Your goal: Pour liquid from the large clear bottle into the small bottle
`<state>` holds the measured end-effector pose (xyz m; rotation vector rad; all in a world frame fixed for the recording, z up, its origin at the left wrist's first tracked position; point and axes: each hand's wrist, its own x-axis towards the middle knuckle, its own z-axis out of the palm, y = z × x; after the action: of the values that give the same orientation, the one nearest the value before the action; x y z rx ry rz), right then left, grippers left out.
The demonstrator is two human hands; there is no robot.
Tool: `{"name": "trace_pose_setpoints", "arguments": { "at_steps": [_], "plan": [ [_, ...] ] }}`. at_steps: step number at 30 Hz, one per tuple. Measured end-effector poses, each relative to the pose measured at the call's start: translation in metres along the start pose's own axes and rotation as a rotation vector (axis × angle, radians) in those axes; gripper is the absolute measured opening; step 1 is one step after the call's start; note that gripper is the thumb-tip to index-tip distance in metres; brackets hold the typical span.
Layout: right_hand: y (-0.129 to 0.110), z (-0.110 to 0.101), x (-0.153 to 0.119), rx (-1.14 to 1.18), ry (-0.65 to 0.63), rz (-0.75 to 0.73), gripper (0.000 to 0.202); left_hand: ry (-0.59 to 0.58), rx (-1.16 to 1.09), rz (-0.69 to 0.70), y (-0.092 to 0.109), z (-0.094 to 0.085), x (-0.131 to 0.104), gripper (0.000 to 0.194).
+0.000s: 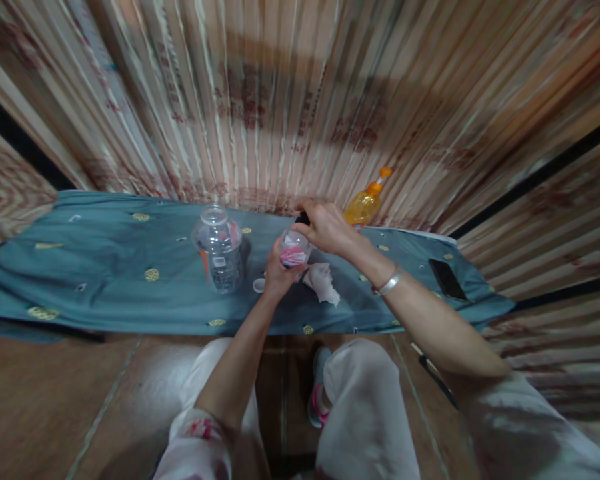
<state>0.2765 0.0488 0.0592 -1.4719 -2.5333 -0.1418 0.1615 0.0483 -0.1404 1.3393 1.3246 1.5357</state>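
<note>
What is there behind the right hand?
A yellow bottle with an orange top, and beyond it the pleated curtain. The right hand covers part of the bottle's lower end.

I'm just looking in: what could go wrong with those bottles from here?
The small clear bottle could slip or twist in the left hand while the right hand grips its black top. The orange-topped pump bottle stands just beyond the right hand, so a stray swing might tip it. The large clear bottle might get knocked over by a wide move of the left hand.
</note>
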Motion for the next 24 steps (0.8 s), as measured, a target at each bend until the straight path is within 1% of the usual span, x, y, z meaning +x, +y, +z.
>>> {"name": "trace_pose_setpoints", "arguments": {
  "at_steps": [3, 5, 9, 12, 15, 18, 21, 24],
  "plan": [
    [0.013, -0.005, -0.001, 0.076, 0.057, 0.021, 0.037, -0.009, -0.021, -0.025, 0.005, -0.002, 0.001, 0.113],
    [0.022, -0.009, -0.002, 0.113, 0.091, 0.035, 0.037, -0.032, -0.089, -0.068, 0.007, -0.001, 0.001, 0.115],
    [0.04, -0.018, -0.006, 0.141, 0.179, 0.06, 0.038, -0.044, -0.386, -0.314, 0.004, 0.011, 0.0, 0.112],
    [0.054, -0.022, -0.011, 0.139, 0.199, 0.085, 0.036, -0.056, -0.515, -0.427, -0.002, 0.025, -0.004, 0.099],
    [0.07, -0.024, -0.018, 0.119, 0.185, 0.146, 0.035, -0.118, -0.59, -0.484, -0.005, 0.039, -0.011, 0.081],
    [0.088, -0.024, -0.026, 0.108, 0.184, 0.215, 0.035, -0.179, -0.644, -0.514, -0.006, 0.05, -0.02, 0.072],
    [0.107, -0.022, -0.032, 0.113, 0.181, 0.242, 0.035, -0.213, -0.652, -0.523, -0.006, 0.054, -0.026, 0.069],
    [0.123, -0.02, -0.036, 0.099, 0.164, 0.265, 0.037, -0.228, -0.633, -0.504, -0.005, 0.052, -0.028, 0.068]
  ]
}}
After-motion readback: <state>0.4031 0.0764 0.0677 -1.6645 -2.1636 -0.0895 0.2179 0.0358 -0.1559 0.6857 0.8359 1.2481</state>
